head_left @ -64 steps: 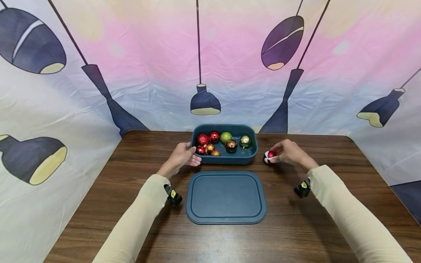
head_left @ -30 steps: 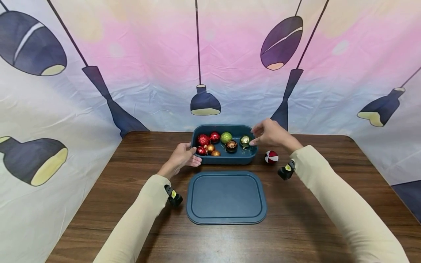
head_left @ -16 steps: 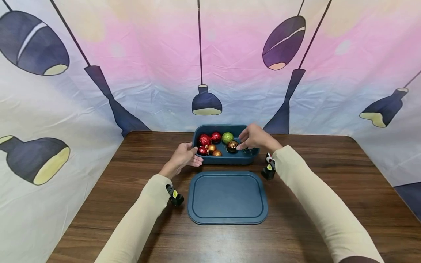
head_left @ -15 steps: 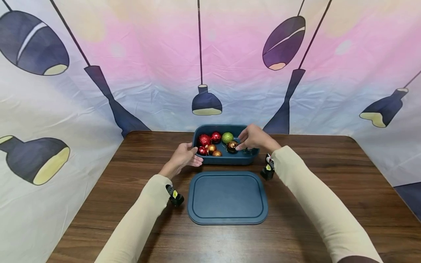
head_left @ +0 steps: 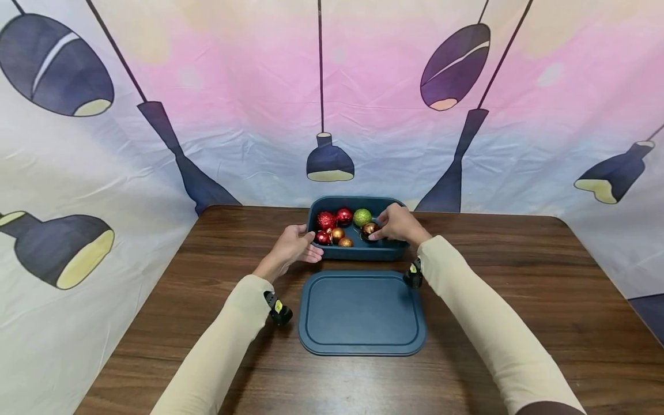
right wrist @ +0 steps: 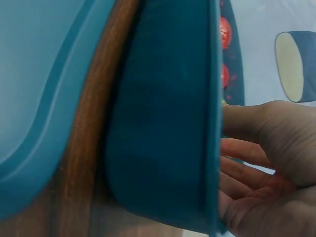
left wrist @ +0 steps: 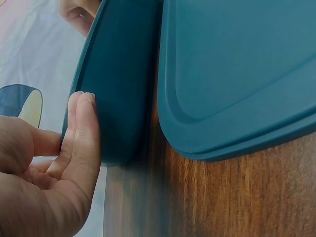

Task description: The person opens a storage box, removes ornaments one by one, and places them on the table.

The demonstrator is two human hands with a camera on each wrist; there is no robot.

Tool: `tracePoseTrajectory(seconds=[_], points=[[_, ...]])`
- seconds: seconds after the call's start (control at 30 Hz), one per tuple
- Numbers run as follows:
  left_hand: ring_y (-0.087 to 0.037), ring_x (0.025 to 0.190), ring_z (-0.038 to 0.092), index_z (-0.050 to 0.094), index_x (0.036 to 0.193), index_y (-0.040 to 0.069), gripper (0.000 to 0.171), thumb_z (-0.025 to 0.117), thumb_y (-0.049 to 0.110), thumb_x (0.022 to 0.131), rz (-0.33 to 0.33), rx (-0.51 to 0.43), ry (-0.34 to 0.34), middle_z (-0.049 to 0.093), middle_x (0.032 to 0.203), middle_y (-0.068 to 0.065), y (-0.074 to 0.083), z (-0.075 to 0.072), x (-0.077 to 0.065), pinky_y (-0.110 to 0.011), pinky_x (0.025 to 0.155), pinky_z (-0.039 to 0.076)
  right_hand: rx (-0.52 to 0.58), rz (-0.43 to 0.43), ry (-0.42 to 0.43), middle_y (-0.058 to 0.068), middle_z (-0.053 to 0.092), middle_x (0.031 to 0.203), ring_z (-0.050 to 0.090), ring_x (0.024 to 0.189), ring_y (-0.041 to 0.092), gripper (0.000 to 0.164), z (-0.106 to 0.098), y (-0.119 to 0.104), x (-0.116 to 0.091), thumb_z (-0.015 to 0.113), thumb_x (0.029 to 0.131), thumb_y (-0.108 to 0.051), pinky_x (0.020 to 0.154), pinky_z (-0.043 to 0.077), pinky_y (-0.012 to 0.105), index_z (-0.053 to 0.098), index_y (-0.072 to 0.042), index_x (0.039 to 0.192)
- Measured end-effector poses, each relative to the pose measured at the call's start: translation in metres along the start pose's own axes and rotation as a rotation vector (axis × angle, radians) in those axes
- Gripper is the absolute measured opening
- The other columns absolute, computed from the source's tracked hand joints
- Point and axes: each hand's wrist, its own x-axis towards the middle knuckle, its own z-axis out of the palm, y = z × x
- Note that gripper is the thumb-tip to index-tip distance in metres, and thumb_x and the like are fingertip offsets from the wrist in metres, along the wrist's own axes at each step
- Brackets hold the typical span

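A dark blue-green box [head_left: 358,253] stands at the table's back edge with several Christmas baubles inside. My left hand [head_left: 290,246] holds its left end; in the left wrist view the thumb reaches the rim and the straight fingers [left wrist: 84,143] lie along the outer wall. My right hand [head_left: 400,223] reaches over the right end, thumb and fingers around a shiny brown bauble [head_left: 369,229]. Left of it sit red baubles [head_left: 326,220], small orange ones [head_left: 345,242] and a green glittery one [head_left: 362,217]. In the right wrist view the box wall [right wrist: 163,108] hides my right fingertips.
A flat lid [head_left: 363,314] of the same colour lies in front of the box, close to its front wall. The wooden table [head_left: 519,276] extends to both sides. Behind it hangs a cloth [head_left: 259,115] printed with lamps.
My right hand let go of the red-and-white ball right of the box, then moved left into the box to the brown bauble. The sleeve now hides that ball. My left hand stayed put.
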Motion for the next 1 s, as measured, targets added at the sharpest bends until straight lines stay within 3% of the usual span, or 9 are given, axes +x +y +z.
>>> tracePoseTrajectory(seconds=[0.43,0.8,1.0], points=[[-0.034,0.084,0.075,0.014,0.160,-0.002,0.059,0.041,0.014,0.111,0.010,0.006,-0.007,0.074,0.094,-0.024,0.001,0.002,-0.001,-0.035,0.073,0.064,-0.033,-0.014,0.064,0.024,0.067,0.125,0.073,0.085,0.027,0.064,0.012,0.007,0.005,0.082,0.089,-0.023,0.089,0.060,0.045,0.057,0.006,0.140],[-0.033,0.084,0.076,0.013,0.161,-0.001,0.060,0.042,0.015,0.111,0.003,0.008,-0.008,0.074,0.094,-0.023,0.000,0.002,0.000,-0.042,0.082,0.062,-0.040,-0.035,0.058,0.025,0.061,0.133,0.071,0.090,0.028,0.058,0.014,0.007,0.004,0.080,0.090,-0.019,0.084,0.061,0.042,0.059,0.006,0.137],[-0.032,0.083,0.076,0.013,0.161,-0.002,0.059,0.041,0.014,0.111,0.019,0.014,-0.007,0.073,0.097,-0.026,-0.001,0.000,-0.002,-0.045,0.085,0.061,-0.047,-0.056,0.051,0.024,0.062,0.133,0.066,0.103,0.033,0.055,0.012,0.004,0.002,0.081,0.089,-0.018,0.087,0.059,0.044,0.062,0.005,0.135]])
